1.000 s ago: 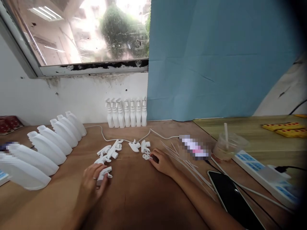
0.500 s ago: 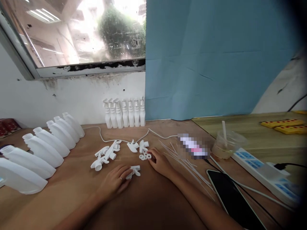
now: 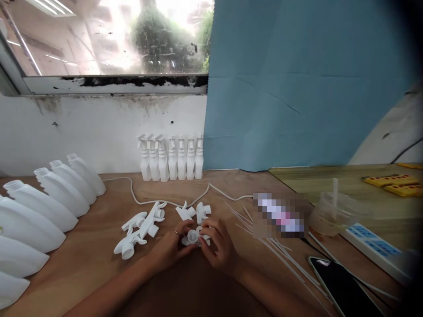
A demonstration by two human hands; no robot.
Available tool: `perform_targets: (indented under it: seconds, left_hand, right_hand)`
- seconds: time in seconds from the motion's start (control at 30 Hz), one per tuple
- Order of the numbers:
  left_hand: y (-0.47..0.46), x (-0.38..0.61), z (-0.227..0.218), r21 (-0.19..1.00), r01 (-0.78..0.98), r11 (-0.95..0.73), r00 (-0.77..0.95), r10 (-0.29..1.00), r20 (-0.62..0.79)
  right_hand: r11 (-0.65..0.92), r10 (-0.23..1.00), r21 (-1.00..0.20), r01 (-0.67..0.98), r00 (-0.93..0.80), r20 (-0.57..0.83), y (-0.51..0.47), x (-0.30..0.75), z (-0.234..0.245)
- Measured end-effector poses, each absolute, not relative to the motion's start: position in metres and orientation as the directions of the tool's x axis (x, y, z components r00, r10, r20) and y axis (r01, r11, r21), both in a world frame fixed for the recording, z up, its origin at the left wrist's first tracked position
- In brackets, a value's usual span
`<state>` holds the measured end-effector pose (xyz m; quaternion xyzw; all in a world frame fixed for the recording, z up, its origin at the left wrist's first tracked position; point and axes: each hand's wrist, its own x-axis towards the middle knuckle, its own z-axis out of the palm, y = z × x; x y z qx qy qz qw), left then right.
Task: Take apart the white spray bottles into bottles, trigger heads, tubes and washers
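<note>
My left hand (image 3: 170, 247), with a ring on one finger, is closed around a white trigger spray head (image 3: 192, 237), its round cap opening turned up toward me. The fingertips of my right hand (image 3: 220, 246) pinch a small white washer (image 3: 198, 230) at the edge of that opening. Part of the spray head is covered by my fingers. Just beyond my hands lie two more spray heads, one at the left (image 3: 185, 212) and one at the right (image 3: 202, 212). A cluster of loose spray heads (image 3: 145, 226) rests left of my left hand.
White bottles without tops (image 3: 56, 187) stand in a row at left. Several small capped spray bottles (image 3: 172, 160) line the wall. Thin white tubes (image 3: 280, 255), a phone (image 3: 343, 286), a plastic cup (image 3: 330, 215) and a power strip (image 3: 373, 246) are at right, with cables between.
My left hand has lifted the spray head off the table and turned its opening upward. My right hand has come from the washer pile to it with a washer. The view has shifted slightly.
</note>
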<state>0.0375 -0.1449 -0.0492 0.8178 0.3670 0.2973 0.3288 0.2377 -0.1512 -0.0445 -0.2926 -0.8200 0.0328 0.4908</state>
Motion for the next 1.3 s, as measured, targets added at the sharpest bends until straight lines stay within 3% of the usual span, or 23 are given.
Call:
perform_targets:
  seconds: [0.07, 0.17, 0.33, 0.5, 0.77, 0.93, 1.03, 1.13, 1.23, 1.3]
  left_hand:
    - [-0.147, 0.036, -0.047, 0.774, 0.394, -0.496, 0.542, 0.805, 0.241]
    - [-0.148, 0.035, -0.045, 0.783, 0.394, -0.481, 0.534, 0.813, 0.231]
    - [-0.148, 0.035, -0.046, 0.766, 0.426, -0.482, 0.517, 0.824, 0.231]
    - [-0.149, 0.034, -0.043, 0.613, 0.529, -0.587, 0.569, 0.781, 0.257]
    - [-0.143, 0.025, -0.045, 0.440, 0.418, -0.795, 0.678, 0.595, 0.432]
    - [-0.143, 0.025, -0.047, 0.429, 0.435, -0.792, 0.667, 0.603, 0.437]
    - [-0.146, 0.027, -0.047, 0.443, 0.482, -0.755, 0.627, 0.651, 0.428]
    - [-0.149, 0.029, -0.044, 0.506, 0.529, -0.681, 0.575, 0.726, 0.377]
    - [-0.149, 0.031, -0.040, 0.534, 0.524, -0.664, 0.595, 0.734, 0.329]
    - [-0.148, 0.032, -0.038, 0.522, 0.508, -0.685, 0.614, 0.713, 0.338]
  right_hand:
    - [0.839, 0.523, -0.329, 0.434, -0.476, 0.707, -0.152, 0.235, -0.042]
    - [0.823, 0.568, -0.403, 0.400, -0.586, 0.579, -0.153, 0.237, -0.040]
    - [0.799, 0.598, -0.470, 0.375, -0.583, 0.550, -0.154, 0.241, -0.042]
    - [0.759, 0.650, -0.485, 0.435, -0.551, 0.523, -0.154, 0.243, -0.046]
    - [0.778, 0.628, -0.405, 0.480, -0.584, 0.514, -0.151, 0.241, -0.049]
    - [0.760, 0.649, -0.436, 0.482, -0.590, 0.480, -0.152, 0.246, -0.040]
    - [0.742, 0.664, -0.351, 0.572, -0.553, 0.503, -0.146, 0.262, -0.028]
    - [0.531, 0.791, -0.179, 0.828, -0.410, 0.454, -0.135, 0.287, -0.016]
    - [0.242, 0.932, 0.032, 0.970, -0.242, 0.271, -0.126, 0.311, -0.011]
    - [0.145, 0.974, 0.084, 0.986, -0.157, 0.161, -0.124, 0.320, -0.012]
